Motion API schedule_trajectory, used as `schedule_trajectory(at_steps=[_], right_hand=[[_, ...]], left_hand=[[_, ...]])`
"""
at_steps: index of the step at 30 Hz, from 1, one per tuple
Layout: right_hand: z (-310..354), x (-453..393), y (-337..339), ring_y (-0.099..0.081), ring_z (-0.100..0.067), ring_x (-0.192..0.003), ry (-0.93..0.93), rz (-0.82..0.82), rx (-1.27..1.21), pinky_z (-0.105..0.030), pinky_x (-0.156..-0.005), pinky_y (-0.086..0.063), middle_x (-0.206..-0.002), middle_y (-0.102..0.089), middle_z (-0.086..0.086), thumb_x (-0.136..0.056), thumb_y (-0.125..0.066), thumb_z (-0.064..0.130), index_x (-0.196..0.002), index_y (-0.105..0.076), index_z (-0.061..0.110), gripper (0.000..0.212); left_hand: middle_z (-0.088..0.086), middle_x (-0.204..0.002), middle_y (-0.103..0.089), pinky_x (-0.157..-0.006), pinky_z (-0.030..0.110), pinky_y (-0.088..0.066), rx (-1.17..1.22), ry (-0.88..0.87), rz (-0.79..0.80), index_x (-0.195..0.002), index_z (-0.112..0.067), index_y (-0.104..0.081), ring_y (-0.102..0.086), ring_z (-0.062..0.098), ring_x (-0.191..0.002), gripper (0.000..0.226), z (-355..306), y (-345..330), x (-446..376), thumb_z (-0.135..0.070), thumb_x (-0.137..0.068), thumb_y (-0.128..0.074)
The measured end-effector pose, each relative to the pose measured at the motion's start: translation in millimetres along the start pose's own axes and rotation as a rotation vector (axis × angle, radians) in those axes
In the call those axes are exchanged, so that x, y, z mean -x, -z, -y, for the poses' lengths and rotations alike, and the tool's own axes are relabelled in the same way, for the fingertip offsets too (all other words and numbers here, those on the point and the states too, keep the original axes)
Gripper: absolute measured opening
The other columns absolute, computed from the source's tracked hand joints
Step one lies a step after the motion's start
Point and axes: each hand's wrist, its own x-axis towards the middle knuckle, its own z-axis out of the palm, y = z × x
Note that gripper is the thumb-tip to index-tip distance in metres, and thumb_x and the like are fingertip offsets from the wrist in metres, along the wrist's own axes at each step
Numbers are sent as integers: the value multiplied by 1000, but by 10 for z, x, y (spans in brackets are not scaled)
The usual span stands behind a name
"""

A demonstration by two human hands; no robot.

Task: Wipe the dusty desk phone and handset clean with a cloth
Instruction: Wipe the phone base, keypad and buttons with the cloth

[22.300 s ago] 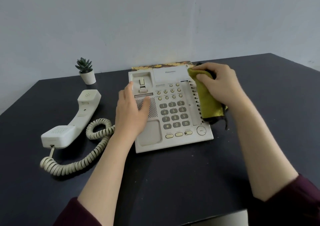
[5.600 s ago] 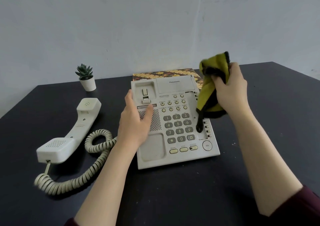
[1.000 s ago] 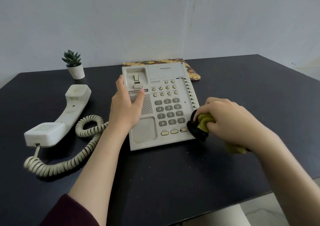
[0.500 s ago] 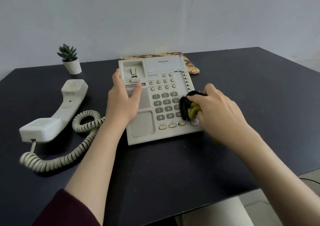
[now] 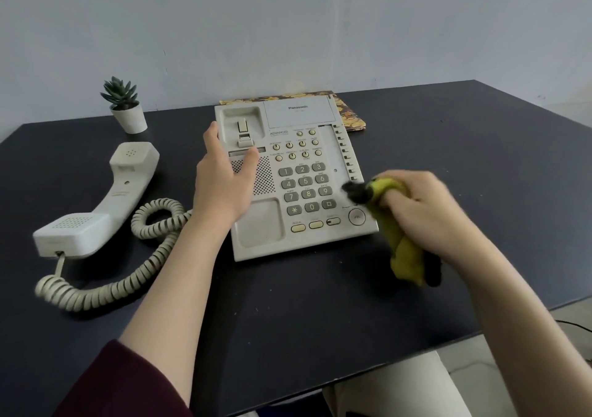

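A cream desk phone (image 5: 298,115) sits mid-table on the dark table (image 5: 288,314), its cradle bare. My left hand (image 5: 222,186) lies flat on its left part, over the speaker grille, fingers spread. My right hand (image 5: 419,211) grips a bunched yellow-green cloth (image 5: 400,250) with black trim. The cloth's tip touches the phone's lower right edge near the round button. The handset (image 5: 105,202) lies off the cradle at the left, joined by a coiled cord (image 5: 128,275).
A small potted succulent (image 5: 125,109) stands at the back left near the wall. A patterned brown-and-yellow booklet (image 5: 349,112) lies under the phone's back right corner. The table's front edge runs low at the right, with the floor beyond.
My right hand with the cloth has slid right, off the keypad's right side to the phone's lower right edge. My left hand stays pressed on the phone.
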Motion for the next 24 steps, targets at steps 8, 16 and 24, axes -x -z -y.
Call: schedule_trajectory(at_steps=[8, 16, 24], right_hand=[[-9, -121, -229, -41, -17, -100, 284, -75, 403, -27, -82, -45, -108, -39, 0, -86, -47, 4, -135, -51, 28, 55], [-122, 128, -125, -34, -11, -98, 303, 85, 511, -29, -80, -42, -103, -38, 7, -87, -48, 6, -125, -59, 35, 49], [-37, 59, -124, -44, -16, -90, 287, -148, 283, -29, -73, -41, -99, -43, 0, -80, -49, -3, -118, -66, 28, 52]], left_hand=[[6, -137, -51, -94, 22, -32, 4, -6, 0, -147, -15, -21, -47, 23, -125, 63, 17, -6, -7, -34, -94, -51], [8, -134, -53, -90, 21, -32, -3, -6, -2, -147, -14, -21, -50, 24, -120, 63, 18, -8, -7, -33, -95, -51], [2, -127, -53, -81, 11, -29, 10, 9, -4, -147, -15, -21, -51, 18, -113, 62, -13, 2, 10, -32, -95, -51]])
